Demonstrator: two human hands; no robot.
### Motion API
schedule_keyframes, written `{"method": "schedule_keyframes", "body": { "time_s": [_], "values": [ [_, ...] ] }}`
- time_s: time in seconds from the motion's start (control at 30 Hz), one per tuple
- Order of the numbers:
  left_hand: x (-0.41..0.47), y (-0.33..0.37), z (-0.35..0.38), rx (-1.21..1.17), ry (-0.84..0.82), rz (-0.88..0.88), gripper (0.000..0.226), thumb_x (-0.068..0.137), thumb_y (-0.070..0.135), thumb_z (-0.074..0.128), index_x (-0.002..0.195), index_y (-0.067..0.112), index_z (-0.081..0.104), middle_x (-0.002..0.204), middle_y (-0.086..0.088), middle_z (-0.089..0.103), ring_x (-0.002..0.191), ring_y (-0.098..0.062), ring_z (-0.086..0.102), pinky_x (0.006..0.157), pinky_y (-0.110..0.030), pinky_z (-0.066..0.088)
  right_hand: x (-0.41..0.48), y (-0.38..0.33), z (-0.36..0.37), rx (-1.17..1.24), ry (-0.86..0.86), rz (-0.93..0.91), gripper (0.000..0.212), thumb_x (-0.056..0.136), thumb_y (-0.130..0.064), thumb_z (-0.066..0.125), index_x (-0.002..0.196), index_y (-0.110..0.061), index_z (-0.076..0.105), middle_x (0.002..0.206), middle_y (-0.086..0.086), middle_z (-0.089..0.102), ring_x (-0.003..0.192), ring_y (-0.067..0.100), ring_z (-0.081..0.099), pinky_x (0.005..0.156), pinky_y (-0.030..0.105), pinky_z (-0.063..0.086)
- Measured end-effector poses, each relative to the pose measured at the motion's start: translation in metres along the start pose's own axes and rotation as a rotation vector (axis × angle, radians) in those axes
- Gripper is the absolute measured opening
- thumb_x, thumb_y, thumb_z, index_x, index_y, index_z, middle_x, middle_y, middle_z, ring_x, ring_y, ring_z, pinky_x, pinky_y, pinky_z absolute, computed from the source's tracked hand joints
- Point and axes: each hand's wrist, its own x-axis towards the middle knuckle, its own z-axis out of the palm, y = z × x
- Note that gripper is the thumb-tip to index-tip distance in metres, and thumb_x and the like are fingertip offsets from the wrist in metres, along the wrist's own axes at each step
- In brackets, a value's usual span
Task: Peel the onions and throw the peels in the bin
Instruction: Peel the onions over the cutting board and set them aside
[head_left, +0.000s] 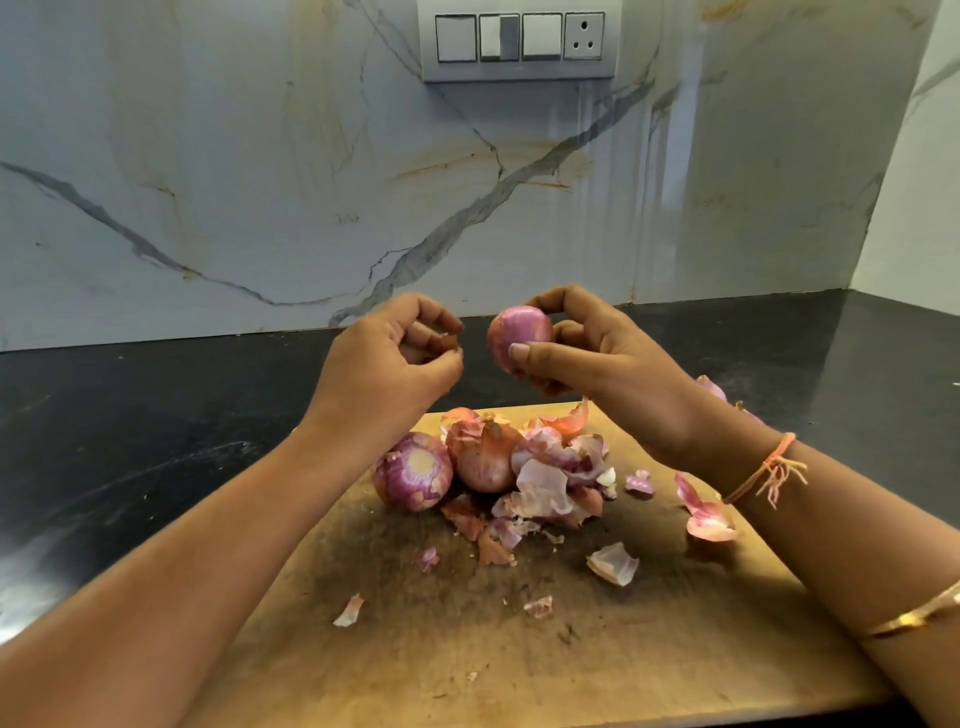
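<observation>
My right hand grips a small purple onion above the far end of the wooden cutting board. Just left of it, my left hand pinches a small brown bit of peel between curled fingers. On the board lie a purple onion with a cut top and a brown-skinned onion. Beside them is a heap of peels, and loose peel scraps are scattered over the board.
The board rests on a dark stone counter that runs back to a marble wall with a switch panel. A few peels lie on the counter to the right. No bin is in view.
</observation>
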Motion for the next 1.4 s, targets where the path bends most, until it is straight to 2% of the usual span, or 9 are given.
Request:
{"method": "schedule_keyframes", "body": {
  "time_s": [0.13,0.23,0.33,0.47,0.57,0.73,1.03,1.2,1.4],
  "values": [
    [-0.0018,0.0046,-0.0013,-0.107,-0.085,0.187,0.026,0.087,0.021,0.068,0.103,0.037,0.057,0.086,0.016,0.058,0.079,-0.008,0.064,0.074,-0.03,0.059,0.0013,0.0014,-0.002,0.151,-0.032,0.068,0.021,0.094,-0.029,0.054,0.112,-0.018,0.056,0.099,0.006,0.061,0.085,0.016,0.06,0.072,0.026,0.049],
    [-0.0027,0.0045,-0.0008,0.022,-0.123,0.4,0.032,0.086,0.039,0.063,0.116,0.034,0.053,0.089,0.014,0.053,0.075,-0.007,0.057,0.067,-0.023,0.054,0.0015,0.0024,-0.0028,0.187,-0.061,0.08,0.04,0.082,-0.039,0.047,0.111,-0.014,0.059,0.102,0.012,0.061,0.077,0.012,0.058,0.067,0.026,0.046],
    [-0.0017,0.0014,-0.0021,0.127,-0.13,0.508,0.03,0.087,0.04,0.053,0.116,0.031,0.05,0.087,0.01,0.054,0.08,-0.008,0.053,0.068,-0.03,0.05,0.0017,0.0034,-0.0029,0.177,-0.076,0.081,0.046,0.081,-0.041,0.044,0.11,-0.01,0.06,0.103,0.014,0.06,0.077,0.013,0.055,0.066,0.027,0.044],
    [-0.0005,-0.0002,-0.0027,0.155,-0.141,0.574,0.024,0.089,0.035,0.053,0.11,0.025,0.049,0.087,0.009,0.054,0.079,-0.004,0.053,0.067,-0.023,0.047,0.0024,0.0051,-0.0023,0.195,-0.079,0.098,0.05,0.081,-0.041,0.044,0.11,-0.003,0.059,0.097,0.012,0.06,0.073,0.013,0.052,0.065,0.029,0.042],
    [-0.0001,-0.0007,-0.0014,0.106,-0.148,0.56,0.018,0.09,0.034,0.053,0.103,0.022,0.051,0.086,0.012,0.055,0.077,-0.002,0.054,0.067,-0.023,0.049,0.0022,0.0036,-0.0027,0.235,-0.087,0.097,0.05,0.081,-0.039,0.044,0.109,0.0,0.058,0.092,0.012,0.06,0.07,0.013,0.052,0.063,0.029,0.041],
    [-0.0013,0.0,-0.0006,0.1,-0.195,0.508,0.031,0.089,0.031,0.057,0.118,0.03,0.045,0.081,0.011,0.055,0.073,-0.011,0.057,0.064,-0.03,0.05,0.0015,0.0034,-0.002,0.19,-0.085,0.098,0.057,0.081,-0.039,0.043,0.116,0.005,0.055,0.097,0.015,0.059,0.07,0.012,0.051,0.063,0.028,0.039],
    [-0.0031,0.0005,0.0028,0.029,-0.154,0.507,0.014,0.09,0.035,0.051,0.099,0.025,0.047,0.082,0.015,0.057,0.072,-0.01,0.061,0.062,-0.033,0.051,0.001,0.0024,-0.0006,0.382,-0.099,0.142,0.044,0.078,-0.037,0.045,0.105,-0.004,0.058,0.081,0.007,0.06,0.063,0.01,0.052,0.058,0.023,0.042],
    [-0.0027,0.0036,0.0009,0.009,-0.18,0.482,0.032,0.088,0.041,0.052,0.117,0.03,0.045,0.08,0.013,0.058,0.071,-0.01,0.062,0.064,-0.034,0.054,0.0008,0.0025,-0.0008,0.393,-0.106,0.152,0.054,0.077,-0.037,0.044,0.115,-0.001,0.056,0.088,0.011,0.06,0.064,0.01,0.051,0.058,0.023,0.041],
    [-0.0041,0.0029,0.0011,0.009,-0.171,0.496,0.017,0.089,0.039,0.051,0.1,0.027,0.047,0.083,0.009,0.06,0.071,-0.014,0.063,0.062,-0.036,0.053,0.0011,0.0022,0.0012,0.446,-0.108,0.162,0.048,0.076,-0.037,0.045,0.107,-0.003,0.057,0.081,0.009,0.057,0.06,0.008,0.051,0.057,0.023,0.04]
  ]
}}
